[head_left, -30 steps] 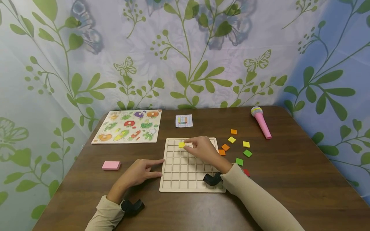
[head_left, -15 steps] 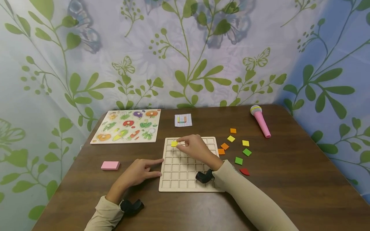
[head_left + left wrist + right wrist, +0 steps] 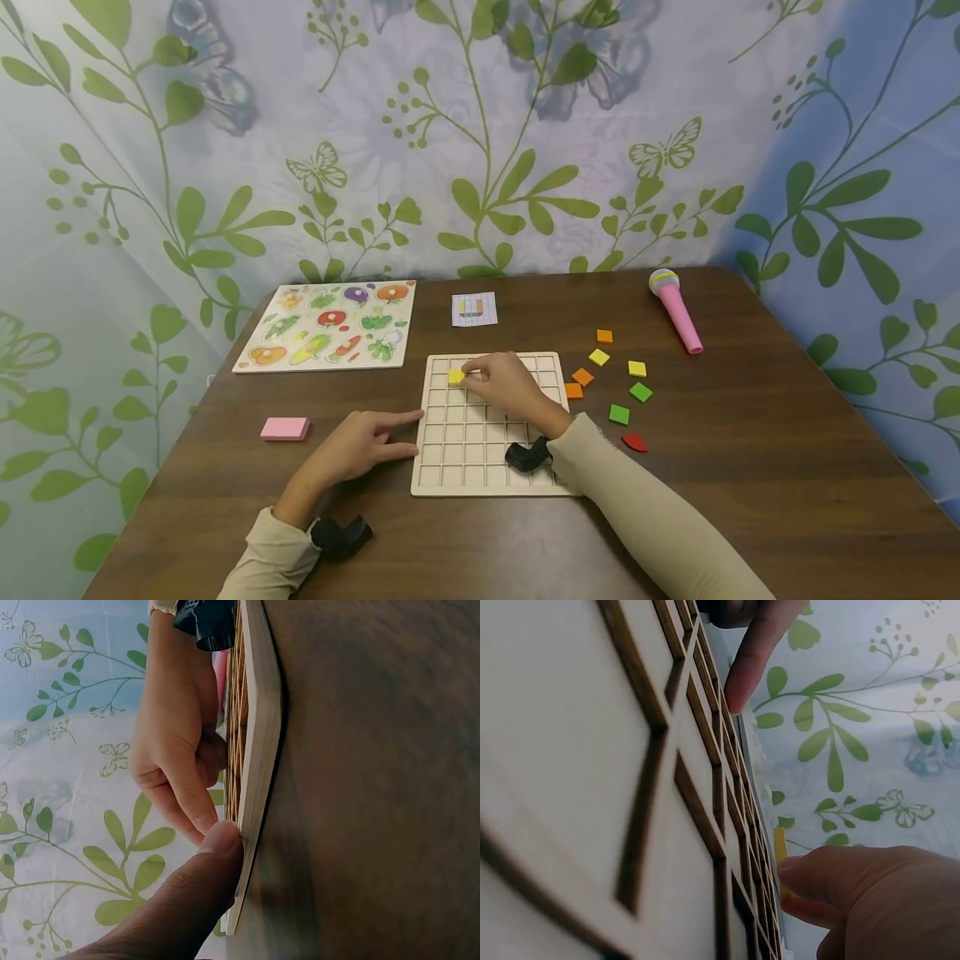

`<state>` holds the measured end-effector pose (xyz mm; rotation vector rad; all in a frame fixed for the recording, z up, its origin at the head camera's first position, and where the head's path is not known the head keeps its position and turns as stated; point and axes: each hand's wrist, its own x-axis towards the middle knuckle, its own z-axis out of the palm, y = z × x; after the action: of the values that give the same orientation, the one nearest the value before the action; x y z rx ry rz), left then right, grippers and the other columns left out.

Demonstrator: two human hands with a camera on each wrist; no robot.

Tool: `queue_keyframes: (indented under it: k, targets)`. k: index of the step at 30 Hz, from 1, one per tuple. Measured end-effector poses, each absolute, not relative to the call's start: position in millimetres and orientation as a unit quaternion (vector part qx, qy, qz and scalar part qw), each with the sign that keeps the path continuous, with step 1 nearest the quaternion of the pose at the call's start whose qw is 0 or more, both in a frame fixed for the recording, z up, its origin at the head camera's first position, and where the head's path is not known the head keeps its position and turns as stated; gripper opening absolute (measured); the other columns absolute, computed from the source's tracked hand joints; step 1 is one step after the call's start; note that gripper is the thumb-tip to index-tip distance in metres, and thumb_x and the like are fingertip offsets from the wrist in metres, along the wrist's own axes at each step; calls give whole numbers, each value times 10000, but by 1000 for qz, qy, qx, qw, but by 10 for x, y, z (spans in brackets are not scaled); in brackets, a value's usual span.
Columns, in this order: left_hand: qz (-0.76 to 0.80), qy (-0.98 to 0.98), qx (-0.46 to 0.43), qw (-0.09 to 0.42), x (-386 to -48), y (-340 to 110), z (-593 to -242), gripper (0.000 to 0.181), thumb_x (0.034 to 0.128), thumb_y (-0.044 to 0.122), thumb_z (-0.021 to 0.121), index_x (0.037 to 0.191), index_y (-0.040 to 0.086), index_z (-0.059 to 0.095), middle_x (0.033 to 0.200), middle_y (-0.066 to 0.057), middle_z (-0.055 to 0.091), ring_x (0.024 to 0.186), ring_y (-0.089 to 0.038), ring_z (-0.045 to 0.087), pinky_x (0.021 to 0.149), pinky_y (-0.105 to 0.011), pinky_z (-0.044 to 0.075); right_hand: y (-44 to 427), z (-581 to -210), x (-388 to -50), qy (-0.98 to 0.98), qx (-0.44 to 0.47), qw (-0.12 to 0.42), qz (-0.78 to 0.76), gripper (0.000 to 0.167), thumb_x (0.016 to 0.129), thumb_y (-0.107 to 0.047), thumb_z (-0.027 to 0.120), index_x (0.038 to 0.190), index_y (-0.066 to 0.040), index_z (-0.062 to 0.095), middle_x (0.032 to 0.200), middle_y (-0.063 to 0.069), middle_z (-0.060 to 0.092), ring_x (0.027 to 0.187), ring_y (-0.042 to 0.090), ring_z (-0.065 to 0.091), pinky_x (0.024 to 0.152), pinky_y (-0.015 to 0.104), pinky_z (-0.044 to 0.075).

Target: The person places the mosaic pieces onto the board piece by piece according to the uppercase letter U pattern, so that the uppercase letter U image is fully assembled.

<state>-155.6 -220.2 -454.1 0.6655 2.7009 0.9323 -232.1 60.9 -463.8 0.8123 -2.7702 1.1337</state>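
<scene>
A pale wooden grid board (image 3: 453,455) lies on the brown table, its cells framed by raised strips. Over its back row, near the left corner, my right hand (image 3: 508,387) pinches a yellow square tile (image 3: 456,378) between thumb and forefinger. The right wrist view catches the tile (image 3: 780,851) edge-on; whether it touches the board's strips I cannot tell. My left hand (image 3: 357,445) rests at the left side of the board with forefinger and thumb stretched out against the edge. In the left wrist view the thumb (image 3: 191,881) presses on that edge.
Loose orange, yellow and green tiles (image 3: 618,414) and a red rounded piece (image 3: 634,442) lie right of the board. A pink microphone (image 3: 678,315), a small pattern card (image 3: 474,309), a vegetable puzzle (image 3: 326,325) and a pink block (image 3: 285,429) sit around it.
My right hand has carried the yellow tile left across the back row, then lowered it slightly. My left hand has stayed at the board's edge. The red piece has come fully into view.
</scene>
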Motion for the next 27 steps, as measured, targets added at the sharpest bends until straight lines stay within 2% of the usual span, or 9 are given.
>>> queue_keyframes:
  k: [5,14,23,27]
  targets:
    - [316,916,222,106,-1552,-2196,-4525,561,905,464,761,1415,260,647,560,125,316,507,-36,285,504,-237,285,603,-4651,-2320,-900,271,34,339,216,966,-232,709,1138,-133,795,490,-73,394,445,77,282,481,255,265]
    - [313,918,214,113,-1561,-2191,-4521,559,903,453,768,1419,278,641,564,119,317,514,-43,290,514,-237,288,601,-4657,-2317,-911,268,37,312,257,972,-265,700,1185,-148,785,483,-85,385,436,63,270,461,246,238]
    - [308,921,209,114,-1563,-2193,-4528,554,904,460,765,1416,288,642,550,122,309,500,-37,284,512,-230,294,599,-4688,-2308,-910,270,46,312,267,971,-264,702,1195,-141,779,503,-88,402,457,65,290,475,248,251]
    - [311,920,207,119,-1559,-2193,-4519,565,902,467,764,1422,284,637,549,121,306,495,-39,281,511,-228,296,608,-4692,-2299,-905,258,52,335,306,978,-248,697,1248,-116,753,494,-74,412,443,70,287,477,252,264]
